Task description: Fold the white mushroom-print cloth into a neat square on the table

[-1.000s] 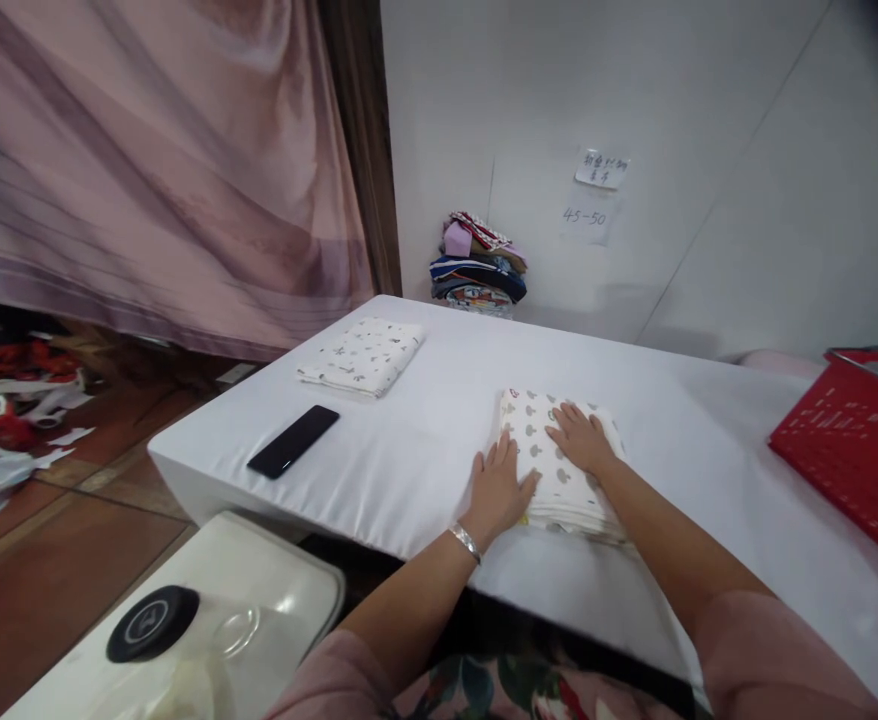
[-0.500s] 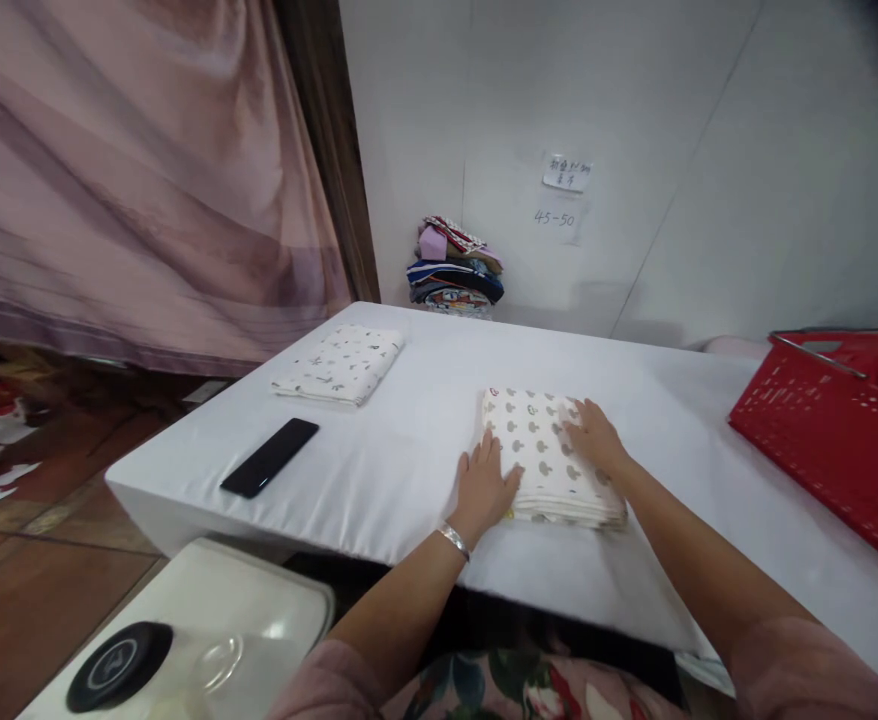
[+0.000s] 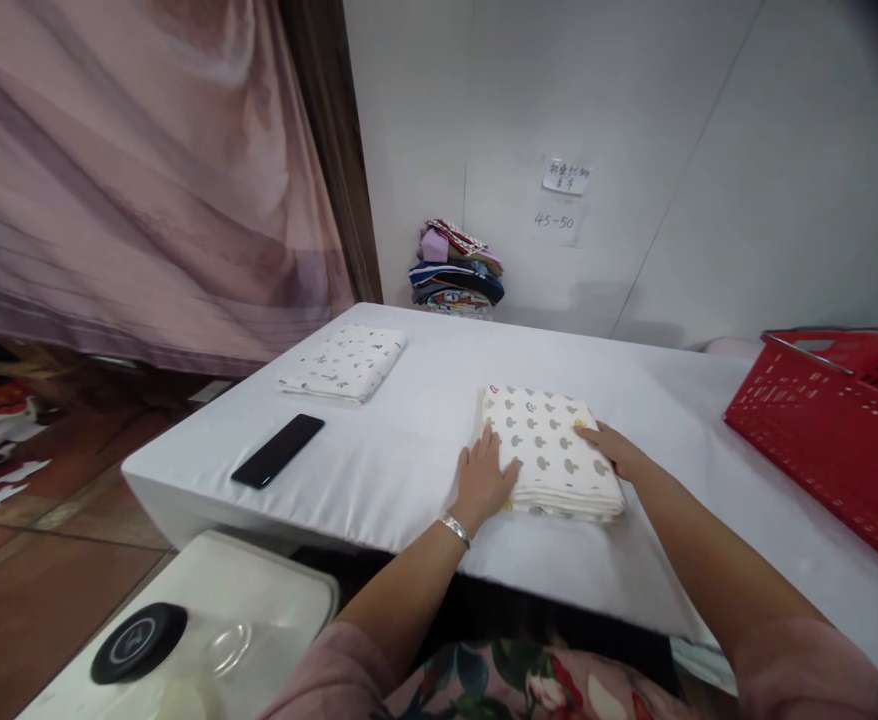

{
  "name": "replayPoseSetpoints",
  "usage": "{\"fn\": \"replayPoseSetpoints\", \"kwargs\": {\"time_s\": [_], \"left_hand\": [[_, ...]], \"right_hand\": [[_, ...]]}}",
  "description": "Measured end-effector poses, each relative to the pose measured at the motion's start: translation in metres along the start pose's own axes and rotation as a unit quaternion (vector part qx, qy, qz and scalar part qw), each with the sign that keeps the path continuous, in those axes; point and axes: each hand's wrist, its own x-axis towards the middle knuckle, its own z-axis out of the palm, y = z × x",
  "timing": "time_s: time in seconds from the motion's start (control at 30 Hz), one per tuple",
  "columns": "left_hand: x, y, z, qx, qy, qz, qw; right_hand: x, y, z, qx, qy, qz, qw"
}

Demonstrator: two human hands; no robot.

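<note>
A folded white cloth with grey mushroom-like prints (image 3: 548,450) lies on the white-covered table (image 3: 424,430). My left hand (image 3: 484,478) rests at its left edge with fingers spread, a silver bracelet on the wrist. At the right edge, my right hand (image 3: 613,452) touches the cloth, its thumb side reaching over the top by a small yellow print; the fingers are apart and partly hidden along the side. Another folded white cloth with small dark prints (image 3: 345,362) lies at the far left of the table.
A black phone (image 3: 278,451) lies at the table's left. A red basket (image 3: 836,430) stands at the right. Stacked fabrics (image 3: 456,270) sit beyond the far edge, by the wall. A white box-like surface with a black disc (image 3: 139,643) is at lower left.
My right hand has slid from the cloth's top toward its right edge, uncovering more of the print. My left hand stays nearly in place. The view has shifted slightly.
</note>
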Motion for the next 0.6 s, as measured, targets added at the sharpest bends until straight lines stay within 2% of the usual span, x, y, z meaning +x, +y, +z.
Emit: {"fn": "replayPoseSetpoints", "kwargs": {"time_s": [0.07, 0.17, 0.27, 0.37, 0.47, 0.53, 0.6], "left_hand": [[0.004, 0.000, -0.002, -0.003, -0.004, 0.006, 1.000], [0.021, 0.001, -0.009, -0.011, -0.033, 0.039, 0.999], [0.043, 0.005, -0.015, -0.010, -0.080, 0.053, 0.995], [0.054, 0.007, -0.013, 0.003, -0.083, 0.034, 0.996], [0.048, 0.005, -0.003, -0.009, -0.031, 0.039, 0.999], [0.040, 0.001, 0.004, -0.031, 0.007, 0.036, 0.999], [0.032, -0.002, 0.010, -0.051, 0.036, 0.029, 0.998]], "right_hand": [[-0.002, 0.000, 0.000, 0.032, 0.012, -0.025, 0.999], [-0.004, 0.002, 0.000, 0.042, 0.136, -0.069, 0.987], [-0.004, 0.007, -0.006, 0.004, 0.225, -0.048, 0.973], [-0.005, 0.012, -0.017, -0.026, 0.222, -0.007, 0.975], [-0.008, 0.016, -0.030, -0.106, 0.210, -0.008, 0.972], [-0.013, 0.019, -0.035, -0.216, 0.221, -0.054, 0.950], [-0.020, 0.025, -0.031, -0.315, 0.234, -0.162, 0.906]]}}
